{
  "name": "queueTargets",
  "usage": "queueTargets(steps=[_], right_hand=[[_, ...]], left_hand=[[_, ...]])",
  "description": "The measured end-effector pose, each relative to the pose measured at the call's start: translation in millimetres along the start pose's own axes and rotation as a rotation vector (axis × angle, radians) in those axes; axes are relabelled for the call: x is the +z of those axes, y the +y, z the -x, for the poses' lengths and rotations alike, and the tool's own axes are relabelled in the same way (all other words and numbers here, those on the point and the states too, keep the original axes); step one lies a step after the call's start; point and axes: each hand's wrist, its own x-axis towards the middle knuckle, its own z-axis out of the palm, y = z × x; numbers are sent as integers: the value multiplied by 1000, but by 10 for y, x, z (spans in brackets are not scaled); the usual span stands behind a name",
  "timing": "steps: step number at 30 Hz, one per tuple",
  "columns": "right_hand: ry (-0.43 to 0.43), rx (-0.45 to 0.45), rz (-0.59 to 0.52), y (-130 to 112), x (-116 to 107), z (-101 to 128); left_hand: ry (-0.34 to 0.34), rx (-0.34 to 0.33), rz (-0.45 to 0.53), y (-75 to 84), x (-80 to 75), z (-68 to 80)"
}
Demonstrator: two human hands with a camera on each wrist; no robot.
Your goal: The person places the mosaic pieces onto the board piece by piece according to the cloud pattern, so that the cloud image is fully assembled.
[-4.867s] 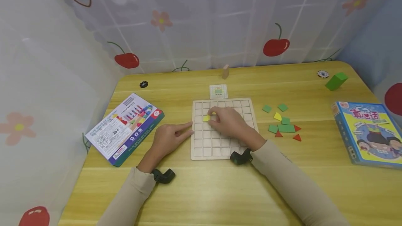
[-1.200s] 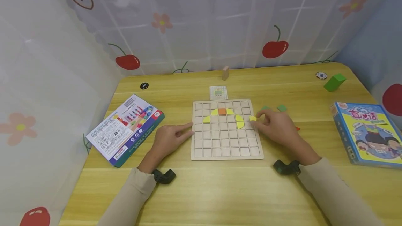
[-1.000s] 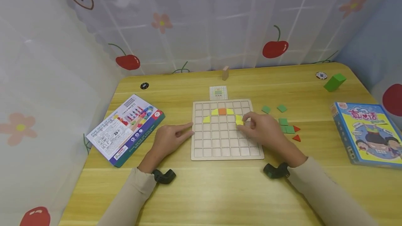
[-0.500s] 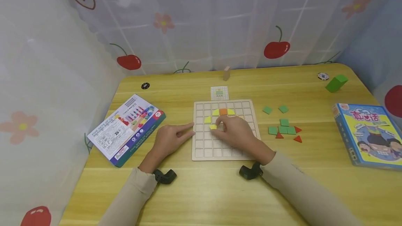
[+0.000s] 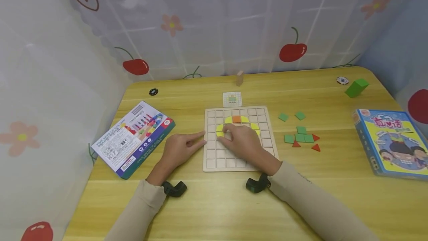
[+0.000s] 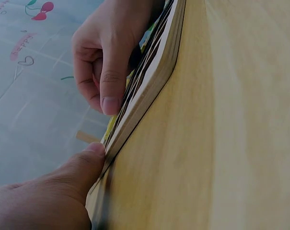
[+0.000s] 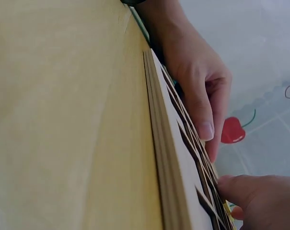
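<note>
In the head view my left hand (image 5: 179, 148) rests at the left edge of the wooden grid board (image 5: 220, 163), thumb and forefinger extended against it. Over the board's left part, my right hand (image 5: 245, 142) has thumb and forefinger around a small yellow quarter-circle tile (image 5: 219, 134), right at a grid cell. Just above it lies another yellow tile (image 5: 219, 127). An orange square tile (image 5: 236, 119) sits between two yellow ones in an upper row. More yellow tiles (image 5: 255, 126) lie at the right, partly behind my hand. The left wrist view shows my left thumb (image 6: 87, 160) touching the board's side.
Right of the board lie several green square tiles (image 5: 301, 130) and red triangles (image 5: 315, 147). A small pattern card (image 5: 232, 99) is behind the board, with a wooden block (image 5: 239, 79) beyond. Boxes stand left (image 5: 133, 138) and right (image 5: 392, 142); a green block (image 5: 356, 88) is far right.
My right hand has carried the yellow tile from the board's right side leftward across it to the left column of tiles. My left hand has stayed at the board's edge.
</note>
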Motion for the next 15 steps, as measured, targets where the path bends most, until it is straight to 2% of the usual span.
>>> queueTargets(steps=[10, 15], right_hand=[[37, -64, -26, 46, 14, 27], [69, -103, -107, 112, 13, 100]], left_hand=[[13, 9, -4, -3, -1, -4], [5, 4, -5, -4, -2, -4]])
